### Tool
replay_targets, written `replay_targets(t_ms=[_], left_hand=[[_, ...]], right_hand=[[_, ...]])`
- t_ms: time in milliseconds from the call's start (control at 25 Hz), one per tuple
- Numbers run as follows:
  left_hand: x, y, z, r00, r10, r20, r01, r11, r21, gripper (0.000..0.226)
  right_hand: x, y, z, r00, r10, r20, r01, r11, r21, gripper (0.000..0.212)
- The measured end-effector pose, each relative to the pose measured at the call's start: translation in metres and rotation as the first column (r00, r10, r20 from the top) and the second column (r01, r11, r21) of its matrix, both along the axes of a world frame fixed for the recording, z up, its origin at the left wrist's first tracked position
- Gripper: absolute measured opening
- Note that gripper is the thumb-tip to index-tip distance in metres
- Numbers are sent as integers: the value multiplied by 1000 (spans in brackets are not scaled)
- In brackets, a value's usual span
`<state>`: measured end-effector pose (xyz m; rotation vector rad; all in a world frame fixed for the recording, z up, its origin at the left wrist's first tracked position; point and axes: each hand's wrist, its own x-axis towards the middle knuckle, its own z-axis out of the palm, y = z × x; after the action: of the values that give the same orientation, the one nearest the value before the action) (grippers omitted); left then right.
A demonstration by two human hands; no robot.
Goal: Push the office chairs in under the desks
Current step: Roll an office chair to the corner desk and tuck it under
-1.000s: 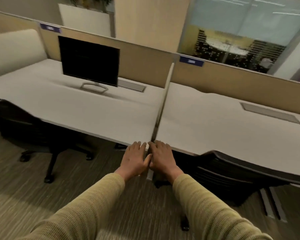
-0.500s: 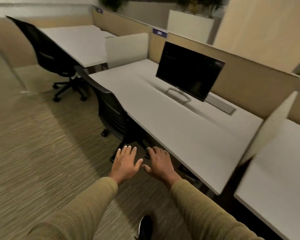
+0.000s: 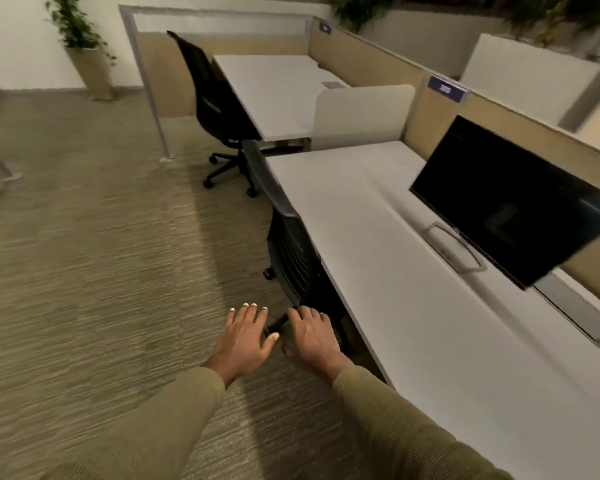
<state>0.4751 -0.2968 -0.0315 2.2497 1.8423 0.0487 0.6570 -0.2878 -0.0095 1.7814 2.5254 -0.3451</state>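
Observation:
A black mesh office chair [image 3: 290, 247] stands close against the front edge of the near white desk [image 3: 378, 271], its seat hidden under the top. A second black chair [image 3: 212, 98] stands farther back beside the far white desk [image 3: 274, 88], its wheeled base out on the carpet. My left hand [image 3: 245, 337] and my right hand [image 3: 312, 337] hover side by side, palms down, fingers spread, just short of the near chair. Neither hand touches or holds anything.
A dark monitor [image 3: 506, 202] stands on the near desk. Tan partition panels [image 3: 361, 60] run behind both desks, and a pale divider screen [image 3: 361, 116] separates them. A potted plant [image 3: 84, 46] stands by the far wall. Striped carpet [image 3: 84, 254] spreads to the left.
My view has swung left along the desk row. The right-hand desk and its chair have left the frame; the far desk and second chair have come in. My hands stay open and together.

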Motion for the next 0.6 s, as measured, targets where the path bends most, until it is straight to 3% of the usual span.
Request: replay_targets(t_ms=[320,600], left_hand=[[-100,59,-10,973,232,-14,-232,973,-14,73],[-229,152,-11,966,254,-42,-255,967,-10,73]], right_hand=[[-111,95,-5,967,249,64,-246,968,-43,71],[-242,205,0,962,267,64,-266,964,-30,72]])
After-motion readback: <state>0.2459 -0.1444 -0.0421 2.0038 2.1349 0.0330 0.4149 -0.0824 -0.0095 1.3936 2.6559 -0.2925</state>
